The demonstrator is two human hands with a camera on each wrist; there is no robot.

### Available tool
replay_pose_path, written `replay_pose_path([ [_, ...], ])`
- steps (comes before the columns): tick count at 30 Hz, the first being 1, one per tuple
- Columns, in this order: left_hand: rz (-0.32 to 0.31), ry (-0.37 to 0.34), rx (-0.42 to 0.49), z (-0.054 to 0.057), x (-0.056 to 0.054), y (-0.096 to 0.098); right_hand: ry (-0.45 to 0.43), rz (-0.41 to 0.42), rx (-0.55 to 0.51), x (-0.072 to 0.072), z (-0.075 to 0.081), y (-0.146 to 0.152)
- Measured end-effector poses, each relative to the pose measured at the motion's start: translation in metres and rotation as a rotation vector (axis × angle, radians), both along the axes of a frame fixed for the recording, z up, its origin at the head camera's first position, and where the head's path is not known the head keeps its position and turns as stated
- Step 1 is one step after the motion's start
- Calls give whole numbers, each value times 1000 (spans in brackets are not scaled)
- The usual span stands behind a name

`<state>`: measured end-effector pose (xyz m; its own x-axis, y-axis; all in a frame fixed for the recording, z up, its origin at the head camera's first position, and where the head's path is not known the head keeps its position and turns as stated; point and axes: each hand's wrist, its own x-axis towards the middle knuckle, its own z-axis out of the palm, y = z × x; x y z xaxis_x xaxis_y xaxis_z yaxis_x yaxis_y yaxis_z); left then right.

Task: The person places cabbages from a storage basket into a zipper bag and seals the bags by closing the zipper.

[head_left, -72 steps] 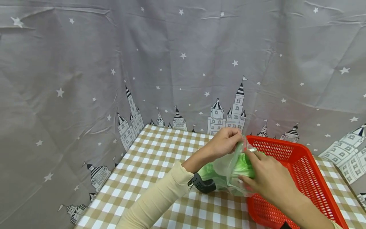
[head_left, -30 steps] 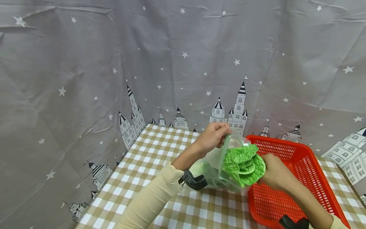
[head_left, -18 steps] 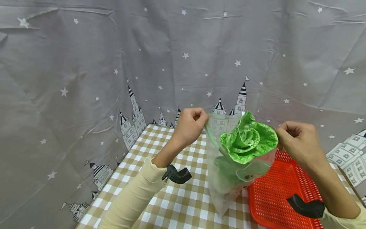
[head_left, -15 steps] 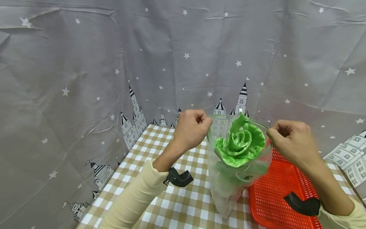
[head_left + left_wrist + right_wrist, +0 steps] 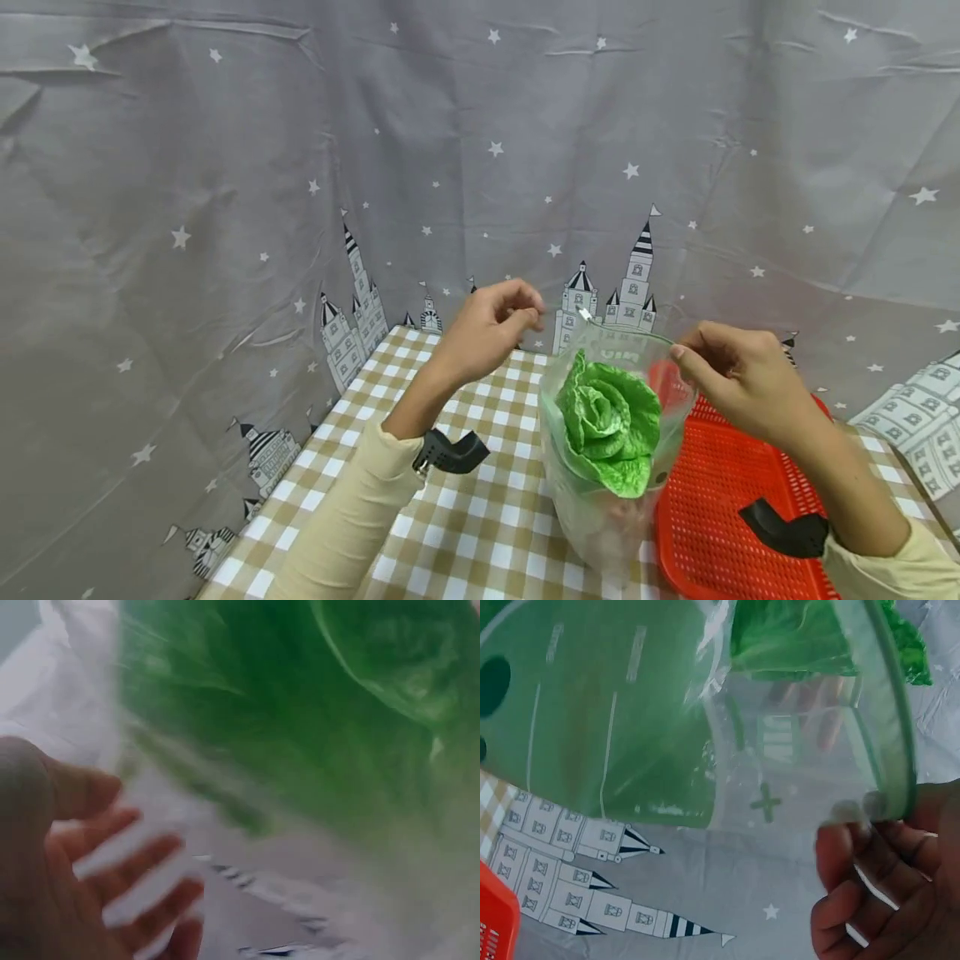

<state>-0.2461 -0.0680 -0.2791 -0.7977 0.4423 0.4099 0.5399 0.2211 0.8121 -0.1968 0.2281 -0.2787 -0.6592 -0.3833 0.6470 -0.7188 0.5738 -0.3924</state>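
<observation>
A leafy green head of lettuce (image 5: 607,425) sits inside a clear plastic zip bag (image 5: 592,533), its leaves facing the bag's mouth. My right hand (image 5: 738,379) pinches the right corner of the bag's rim between thumb and fingers. The right wrist view shows that hand (image 5: 885,877) at the greenish zip edge, with printed marks on the bag beside it. To the left of the bag, my left hand (image 5: 480,333) hangs loosely curled in the air, apart from the rim. In the left wrist view its fingers (image 5: 127,862) are spread and blurred near the bag, holding nothing.
A red perforated basket (image 5: 727,508) stands on the table at the right, partly behind the bag and right forearm. The table has a brown and white checked cloth (image 5: 480,500). A grey curtain (image 5: 450,125) with stars and castles hangs behind.
The lettuce was pushed deeper into the bag, and the bag was stood up with both hands gripping its rim. Since then my left hand has let go, and the lettuce has sunk lower.
</observation>
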Motion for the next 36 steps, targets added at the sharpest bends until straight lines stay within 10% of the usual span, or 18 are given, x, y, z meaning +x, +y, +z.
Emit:
replay_pose_path([
  [5, -236, -81, 31, -25, -31, 22, 0, -35, 62, -2, -3, -7],
  [11, -15, -32, 191, -37, -29, 22, 254, 42, -34, 22, -21, -18],
  [15, 27, -13, 251, -40, -31, 19, 387, 89, 32, 36, -34, -22],
  [22, 68, -43, 291, -48, -38, 14, 260, 9, 251, 27, -45, 0],
  [31, 93, -117, 342, -53, -41, 15, -63, 76, 30, 38, -78, -1],
  [36, 96, -129, 326, -54, -42, 15, -29, 52, -86, 39, -92, -15],
])
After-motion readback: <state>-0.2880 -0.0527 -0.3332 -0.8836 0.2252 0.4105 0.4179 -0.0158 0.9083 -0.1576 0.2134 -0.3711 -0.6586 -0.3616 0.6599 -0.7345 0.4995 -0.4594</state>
